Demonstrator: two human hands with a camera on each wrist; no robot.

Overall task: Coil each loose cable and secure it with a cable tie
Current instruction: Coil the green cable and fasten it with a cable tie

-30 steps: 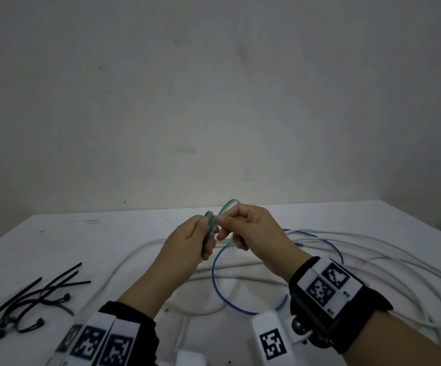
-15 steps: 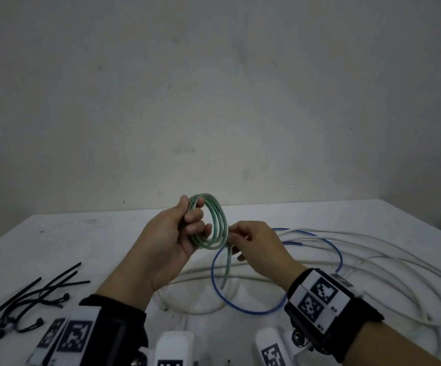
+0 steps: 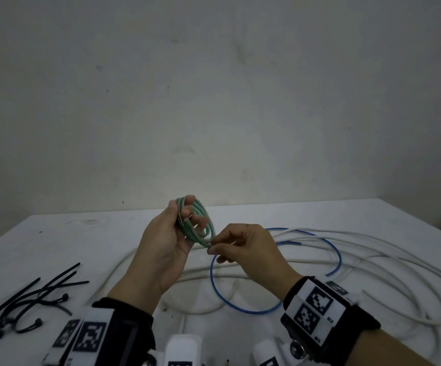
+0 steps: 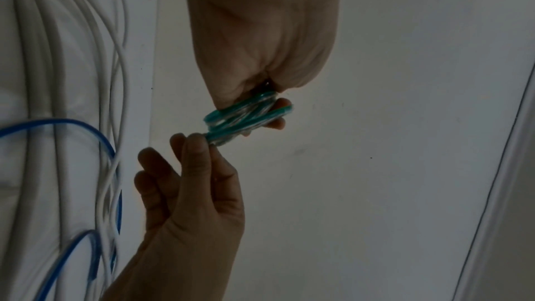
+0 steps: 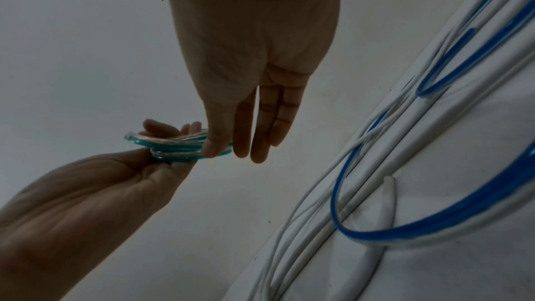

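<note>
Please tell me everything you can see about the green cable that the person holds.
The green cable is thin, with a glossy, translucent teal-green sheath; a pale core shows through it in the left wrist view. It is wound into a small round coil of several turns, held upright in the air above the table. The left hand grips one side, with fingers passing through the loop. The right hand pinches the coil's lower edge. No cable tie is on it yet.

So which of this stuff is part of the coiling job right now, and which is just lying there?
In use:
green cable coil, gripped by left hand
its tail end, pinched by right hand
black cable ties, next

Lying about:
blue cable
white cables
</note>
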